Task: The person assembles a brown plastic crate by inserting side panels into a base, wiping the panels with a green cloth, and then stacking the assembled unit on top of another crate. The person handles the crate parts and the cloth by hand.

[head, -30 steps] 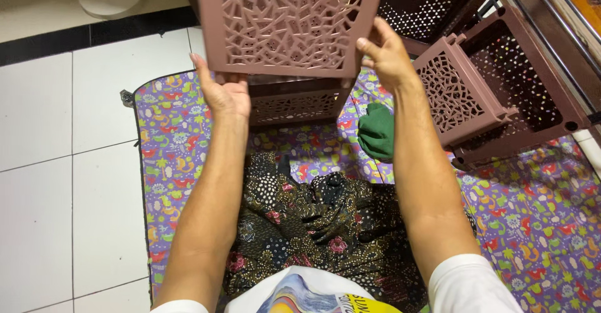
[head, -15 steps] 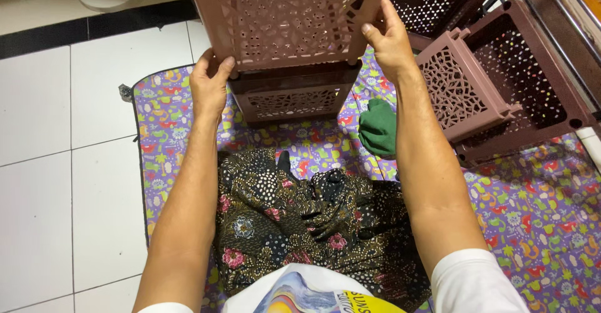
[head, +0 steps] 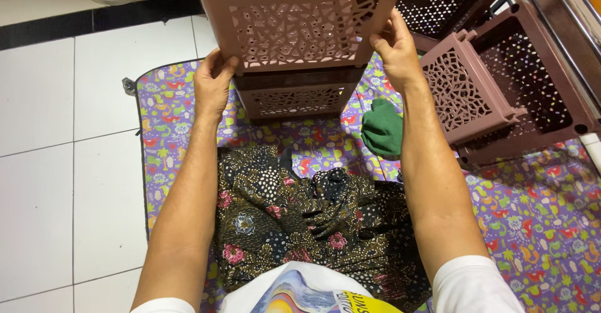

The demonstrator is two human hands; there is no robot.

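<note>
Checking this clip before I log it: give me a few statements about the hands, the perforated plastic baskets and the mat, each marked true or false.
1. Both hands grip the upper dusty-pink perforated plastic basket, the left hand and the right hand on opposite sides. True.
2. That basket sits over a second dusty-pink perforated basket. True.
3. The folded green cloth lies inside the upper basket. False: it lies on the purple patterned mat, beside the right forearm.
4. The mat covers a wooden floor. False: it lies on a white tiled floor.
5. More perforated baskets lie to the right. True.
</note>
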